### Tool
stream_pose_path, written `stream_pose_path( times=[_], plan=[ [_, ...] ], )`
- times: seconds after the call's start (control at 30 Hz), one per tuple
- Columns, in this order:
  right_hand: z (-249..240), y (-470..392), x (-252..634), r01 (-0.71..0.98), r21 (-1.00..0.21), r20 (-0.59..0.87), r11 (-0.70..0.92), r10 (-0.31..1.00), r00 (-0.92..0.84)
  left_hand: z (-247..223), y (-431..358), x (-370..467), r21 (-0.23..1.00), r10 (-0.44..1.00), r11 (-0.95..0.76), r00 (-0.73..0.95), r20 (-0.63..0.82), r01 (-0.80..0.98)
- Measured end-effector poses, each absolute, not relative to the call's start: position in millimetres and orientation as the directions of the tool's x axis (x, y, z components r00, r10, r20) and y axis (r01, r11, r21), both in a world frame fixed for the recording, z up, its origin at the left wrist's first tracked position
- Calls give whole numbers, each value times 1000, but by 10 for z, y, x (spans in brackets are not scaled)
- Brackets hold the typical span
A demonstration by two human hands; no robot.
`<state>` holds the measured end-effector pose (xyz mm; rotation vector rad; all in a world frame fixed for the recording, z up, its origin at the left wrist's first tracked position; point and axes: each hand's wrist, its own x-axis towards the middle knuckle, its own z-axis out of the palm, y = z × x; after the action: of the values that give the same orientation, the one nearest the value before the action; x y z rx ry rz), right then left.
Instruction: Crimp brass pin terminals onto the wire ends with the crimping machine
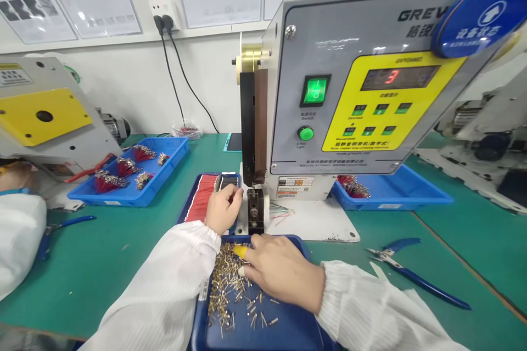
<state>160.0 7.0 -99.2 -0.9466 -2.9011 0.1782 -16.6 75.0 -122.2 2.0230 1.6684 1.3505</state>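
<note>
brass pins (228, 279) lie heaped in a blue tray (288, 329) at bottom centre, right under & just left of the right hand (280, 271), which rests on them palm down, fingers loosely spread, a yellow cot on one fingertip. left hand (222, 208) is further back, pinched on a wire end by the press head (255, 208) of the grey machine (362, 93). red wires (201, 197) sit in a tray beside it. blue cutters (415, 274) lie off to the right on the green table (102, 252).

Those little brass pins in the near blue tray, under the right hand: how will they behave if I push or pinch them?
The brass pins look small and thin, so probably very light and quick to scatter when pushed. They seem cylindrical, so loose ones may roll on the tray's smooth floor. The right hand wears fingertip covers, hinting that bare fingers may slip.
</note>
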Motion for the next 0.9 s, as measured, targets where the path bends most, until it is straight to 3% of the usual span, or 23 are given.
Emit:
stream_pose_path(
  times=[0.17,0.47,0.7,0.9],
  plan=[
    [-960,117,1713,581,-202,69,788,604,-794,-1226,755,-178,650,858,-349,-50,512,675],
    [-934,193,1906,642,-296,-11,707,669,-743,-1227,748,-175,648,867,-342,-39,497,680],
    [-983,155,1851,590,-290,48,753,627,-777,-1221,746,-175,651,869,-344,-34,494,676],
    [-944,210,1919,600,-329,138,729,666,-733,-1230,750,-183,644,864,-350,-30,502,680]
  ],
)
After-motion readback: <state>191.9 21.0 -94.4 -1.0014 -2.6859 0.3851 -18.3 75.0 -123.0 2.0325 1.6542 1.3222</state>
